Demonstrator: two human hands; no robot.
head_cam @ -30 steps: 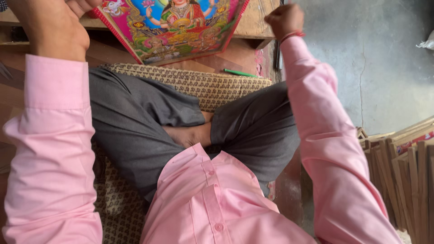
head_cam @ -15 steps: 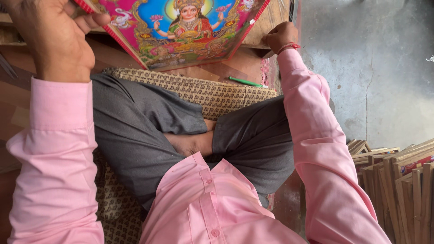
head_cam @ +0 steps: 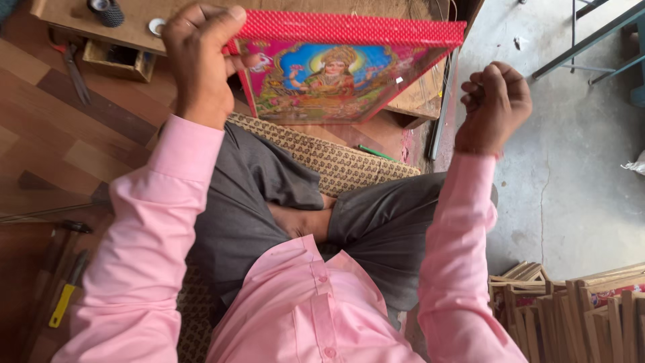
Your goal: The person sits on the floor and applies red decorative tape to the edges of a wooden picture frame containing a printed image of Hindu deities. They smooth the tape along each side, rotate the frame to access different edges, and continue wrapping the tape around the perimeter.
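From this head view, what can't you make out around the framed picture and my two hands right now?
- Left hand: its palm side and its grip on the framed picture are hidden behind its own back and fingers.
- Right hand: curled shut, apart from the frame; whether it holds anything small is hidden by its fingers.
- Picture's left edge: covered by the left hand.
- Wooden strips: cut off by the bottom-right edge.

wooden strips [head_cam: 578,302] cut off, spool [head_cam: 105,10] cropped

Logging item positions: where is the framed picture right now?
The framed picture is top centre of the head view, gripped at its left corner by the left hand, above the woven mat.
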